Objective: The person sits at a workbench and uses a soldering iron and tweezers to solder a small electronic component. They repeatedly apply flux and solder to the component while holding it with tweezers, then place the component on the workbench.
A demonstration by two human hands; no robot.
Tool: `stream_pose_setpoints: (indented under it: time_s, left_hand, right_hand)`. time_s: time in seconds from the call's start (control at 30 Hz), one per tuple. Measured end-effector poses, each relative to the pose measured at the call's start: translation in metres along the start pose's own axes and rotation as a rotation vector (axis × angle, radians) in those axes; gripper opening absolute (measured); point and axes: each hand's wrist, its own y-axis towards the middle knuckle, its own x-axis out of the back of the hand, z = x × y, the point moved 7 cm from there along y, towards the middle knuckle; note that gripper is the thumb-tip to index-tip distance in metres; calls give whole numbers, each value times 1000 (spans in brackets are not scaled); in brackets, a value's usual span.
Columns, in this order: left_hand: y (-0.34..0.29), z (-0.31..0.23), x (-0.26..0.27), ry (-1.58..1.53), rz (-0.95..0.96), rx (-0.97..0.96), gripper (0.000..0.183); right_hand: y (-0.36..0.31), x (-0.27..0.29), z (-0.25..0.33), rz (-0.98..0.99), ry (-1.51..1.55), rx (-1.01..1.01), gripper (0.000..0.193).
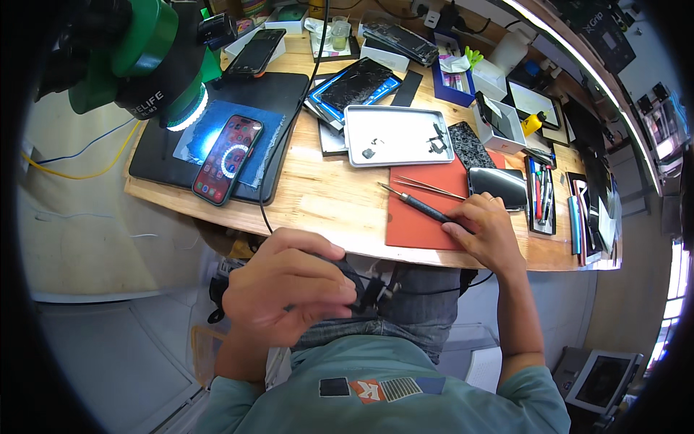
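My left hand point(285, 286) is raised off the table's front edge, above my lap. Its fingers are curled, with thumb and index tips close together; whether something lies between them is hidden. Just beyond those fingertips hangs a small black clip-like piece point(372, 293) with a thin cable. My right hand point(486, 228) rests at the right side of an orange mat point(412, 235), fingers closed around the rear end of a black pen-shaped tool point(426, 208) with a metal tip. Metal tweezers point(430, 186) lie beside it, their rear end close to my fingers. A dark-screened phone point(499, 186) is beyond that hand.
A white tray point(397, 160) with small dark parts is behind the mat. At left, a lit phone point(230, 159) lies on a blue cloth under a green microscope point(148, 43) with a ring light. A black cable point(289, 119) crosses the table. Pens stand in a holder point(541, 195) at right.
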Motion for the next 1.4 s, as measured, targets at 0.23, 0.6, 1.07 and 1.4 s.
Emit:
stream_pose_setpoints:
  time_s: [0.23, 0.6, 1.07, 1.4]
  left_hand:
    - [-6, -39, -2, -160, 52, -61, 18]
    - [13, -74, 21, -273, 16, -247, 26]
    - [-11, -68, 76, -260, -31, -203, 23]
    - [-23, -60, 109, -209, -88, -236, 22]
  right_hand:
    - [-11, 24, 16, -23, 270, -147, 19]
    - [73, 243, 168, -460, -47, 293, 32]
    - [313, 264, 285, -52, -1937, 341, 21]
    - [428, 263, 335, -408, -1047, 285, 30]
